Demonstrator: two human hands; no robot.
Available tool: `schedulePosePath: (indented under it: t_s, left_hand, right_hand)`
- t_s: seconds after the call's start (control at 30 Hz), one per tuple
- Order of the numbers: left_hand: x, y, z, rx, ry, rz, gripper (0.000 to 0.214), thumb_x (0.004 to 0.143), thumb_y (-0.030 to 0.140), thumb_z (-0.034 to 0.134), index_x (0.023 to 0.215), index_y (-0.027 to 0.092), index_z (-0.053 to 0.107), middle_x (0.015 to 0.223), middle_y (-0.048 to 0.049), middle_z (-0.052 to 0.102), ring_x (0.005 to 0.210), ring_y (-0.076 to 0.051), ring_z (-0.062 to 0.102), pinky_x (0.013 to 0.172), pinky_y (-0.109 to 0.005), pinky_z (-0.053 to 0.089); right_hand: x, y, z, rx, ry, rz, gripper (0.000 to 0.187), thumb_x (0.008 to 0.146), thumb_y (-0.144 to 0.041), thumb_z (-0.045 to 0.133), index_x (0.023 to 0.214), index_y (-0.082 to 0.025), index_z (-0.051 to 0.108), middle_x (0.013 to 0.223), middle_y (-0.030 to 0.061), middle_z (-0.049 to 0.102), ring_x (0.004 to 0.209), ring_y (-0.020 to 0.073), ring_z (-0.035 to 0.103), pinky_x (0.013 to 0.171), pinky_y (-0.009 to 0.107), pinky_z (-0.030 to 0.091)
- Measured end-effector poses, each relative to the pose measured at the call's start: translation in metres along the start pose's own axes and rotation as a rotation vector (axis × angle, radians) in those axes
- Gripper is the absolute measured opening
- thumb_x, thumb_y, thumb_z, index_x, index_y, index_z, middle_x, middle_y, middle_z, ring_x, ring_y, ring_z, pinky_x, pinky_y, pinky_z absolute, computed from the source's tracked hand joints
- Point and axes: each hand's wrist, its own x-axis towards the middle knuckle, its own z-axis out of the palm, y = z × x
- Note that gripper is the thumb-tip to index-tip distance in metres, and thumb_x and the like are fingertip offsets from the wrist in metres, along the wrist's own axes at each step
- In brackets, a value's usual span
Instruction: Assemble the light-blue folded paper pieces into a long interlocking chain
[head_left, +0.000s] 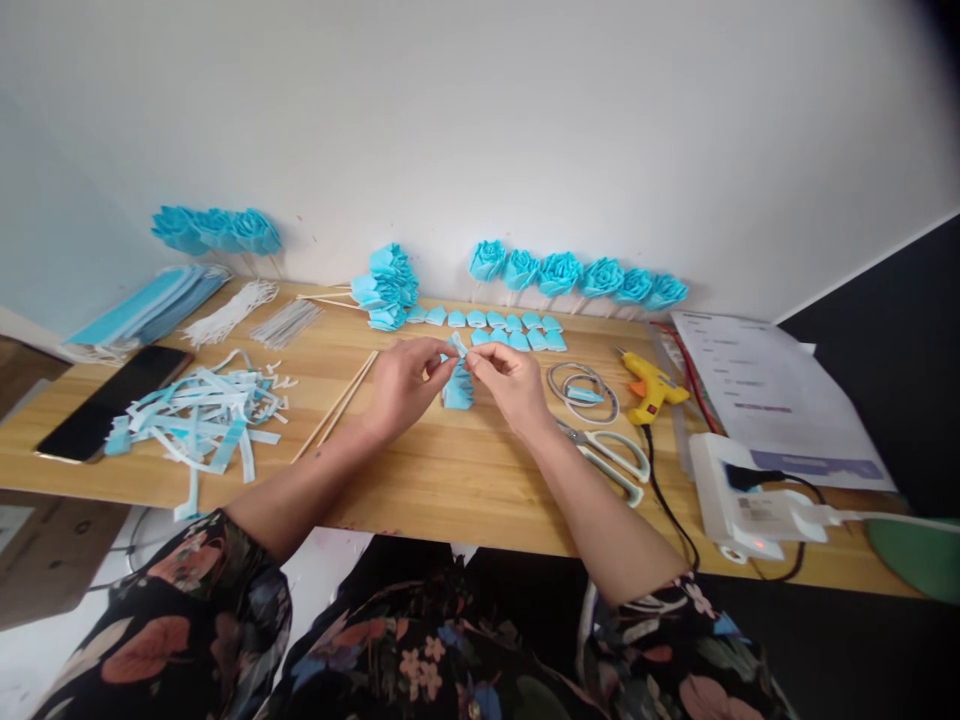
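My left hand [409,385] and my right hand [510,380] meet over the middle of the table. Both pinch a small light-blue fabric petal [457,345] between thumb and fingers. Just below it, a stack of blue petals [457,388] lies on the wood, partly hidden by my hands. Behind my hands, two rows of blue folded petals [496,320] are laid out. To the left of my left wrist lie two thin wooden sticks [341,405]. White-handled scissors [611,455] lie by my right forearm, which partly covers them.
Finished blue flowers on sticks lean on the wall at left [217,230] and right [561,275]. A yellow glue gun [649,387], a white power strip [739,500] and papers [772,390] sit at right. At left are fabric scraps [210,410], a phone [112,400] and masks [150,305].
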Motion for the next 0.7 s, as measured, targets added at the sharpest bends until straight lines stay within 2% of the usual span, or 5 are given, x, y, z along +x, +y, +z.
schedulePosePath:
  t_s: [0.37, 0.53, 0.7]
  left_hand:
    - [-0.0011, 0.0004, 0.001, 0.01, -0.011, -0.037, 0.018, 0.091, 0.034, 0.061, 0.09, 0.02, 0.072, 0.062, 0.0006, 0.061, 0.061, -0.014, 0.053, 0.066, -0.029, 0.038]
    - [-0.0003, 0.0033, -0.0008, 0.005, -0.025, -0.038, 0.017, 0.09, 0.031, 0.06, 0.086, 0.019, 0.071, 0.059, 0.0009, 0.06, 0.058, -0.014, 0.052, 0.065, -0.029, 0.038]
    - [-0.0012, 0.004, -0.0001, 0.053, -0.017, -0.034, 0.017, 0.089, 0.03, 0.06, 0.085, 0.019, 0.072, 0.059, 0.0005, 0.062, 0.059, -0.015, 0.054, 0.069, -0.031, 0.04]
  right_hand:
    - [-0.0042, -0.0046, 0.002, -0.12, 0.022, -0.065, 0.018, 0.081, -0.036, 0.065, 0.078, -0.021, 0.074, 0.078, 0.0024, 0.075, 0.07, 0.0163, 0.064, 0.067, 0.029, 0.05]
    - [-0.0059, -0.0042, 0.0032, -0.22, 0.024, -0.165, 0.015, 0.084, -0.031, 0.064, 0.078, -0.022, 0.073, 0.077, 0.0026, 0.074, 0.068, 0.0163, 0.064, 0.068, 0.029, 0.051]
    - [-0.0066, -0.0009, 0.0038, -0.322, 0.032, -0.251, 0.015, 0.086, -0.029, 0.062, 0.078, -0.023, 0.073, 0.076, 0.0026, 0.072, 0.071, 0.0174, 0.064, 0.072, 0.031, 0.051]
